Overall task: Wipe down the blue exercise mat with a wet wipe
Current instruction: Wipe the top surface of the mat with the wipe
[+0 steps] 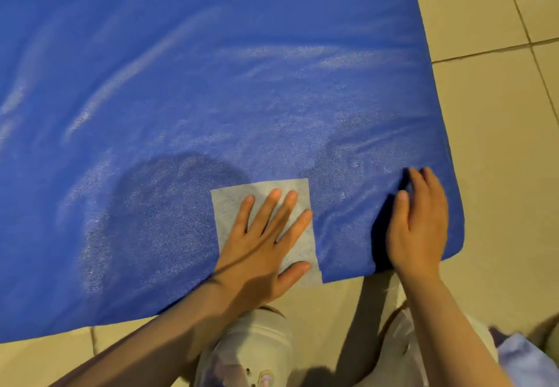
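Beige tiled floor (490, 144) with dark grout lines, showing beyond and to the right of the right hand and along the near edge under both forearms. Blue exercise mat (211, 69) spread flat over the floor, filling most of the view ahead of and to the left of both hands, its rounded near-right corner just right of the right hand. Pale, shiny damp streaks across the mat's surface beyond the fingertips; a darker round patch just left of the left hand.

Left hand (266, 235) flat, fingers straight and spread, pressing down on a white wet wipe (299, 247). Wipe laid out as a square on the mat's near edge, directly beneath that palm, one corner hanging slightly past the mat's edge onto the floor. Right hand (417, 223) just right of the wipe, apart from it, resting on the mat near the corner, fingers lightly bent at the tips and holding nothing.

Light-coloured shoe (257, 347) on the floor, near side of the left wrist. Bit of pale blue cloth (526, 359) right of the right forearm.
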